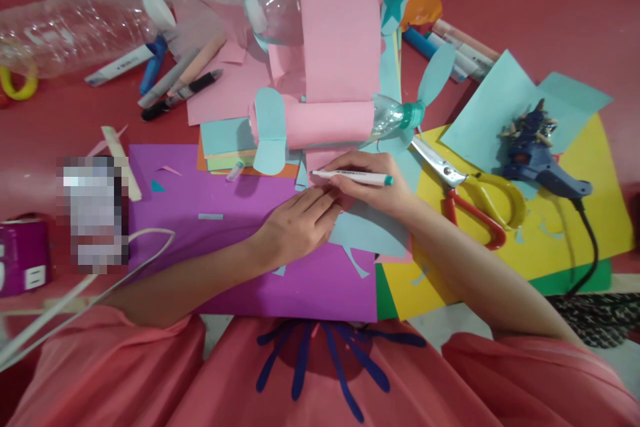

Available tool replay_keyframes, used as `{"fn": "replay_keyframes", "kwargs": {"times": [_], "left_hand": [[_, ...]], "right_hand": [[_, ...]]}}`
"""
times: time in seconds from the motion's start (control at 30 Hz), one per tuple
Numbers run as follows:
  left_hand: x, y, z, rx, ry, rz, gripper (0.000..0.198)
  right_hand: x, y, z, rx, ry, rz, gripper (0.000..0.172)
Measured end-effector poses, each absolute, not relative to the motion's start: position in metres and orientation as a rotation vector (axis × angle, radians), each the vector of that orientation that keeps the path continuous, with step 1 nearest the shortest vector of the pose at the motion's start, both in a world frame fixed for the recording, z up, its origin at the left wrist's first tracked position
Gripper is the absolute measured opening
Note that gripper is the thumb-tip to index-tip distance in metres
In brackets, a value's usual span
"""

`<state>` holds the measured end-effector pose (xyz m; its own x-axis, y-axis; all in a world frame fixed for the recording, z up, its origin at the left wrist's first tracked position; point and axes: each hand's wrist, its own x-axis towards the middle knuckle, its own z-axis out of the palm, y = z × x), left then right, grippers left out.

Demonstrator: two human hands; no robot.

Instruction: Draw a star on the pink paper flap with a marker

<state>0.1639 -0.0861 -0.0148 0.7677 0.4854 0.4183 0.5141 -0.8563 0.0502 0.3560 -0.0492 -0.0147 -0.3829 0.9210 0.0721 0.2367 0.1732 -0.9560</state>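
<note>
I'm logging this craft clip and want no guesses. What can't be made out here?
Head view:
- Marker tip: hidden behind the left hand and right hand.
- What is being marked: covered by both hands.
- Pixelated patch: blurred out.
- Purple container: cut off by the left edge.

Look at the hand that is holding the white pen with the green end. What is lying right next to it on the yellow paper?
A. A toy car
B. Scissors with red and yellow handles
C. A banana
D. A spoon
B: just to the side of the right hand holding the pen, scissors with red and yellow handles lie on the yellow paper, blades pointing toward the bottle plane.
</note>
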Motion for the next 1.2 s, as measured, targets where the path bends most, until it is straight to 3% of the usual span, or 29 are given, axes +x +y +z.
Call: {"fn": "replay_keyframes", "kwargs": {"times": [1.2], "left_hand": [[0.1614,-0.0862,-0.0161,-2.955,-0.776,-0.637,0.023]], "right_hand": [[0.3599,-0.052,-0.0084,-1.268,-1.694,1.252,0.012]]}}
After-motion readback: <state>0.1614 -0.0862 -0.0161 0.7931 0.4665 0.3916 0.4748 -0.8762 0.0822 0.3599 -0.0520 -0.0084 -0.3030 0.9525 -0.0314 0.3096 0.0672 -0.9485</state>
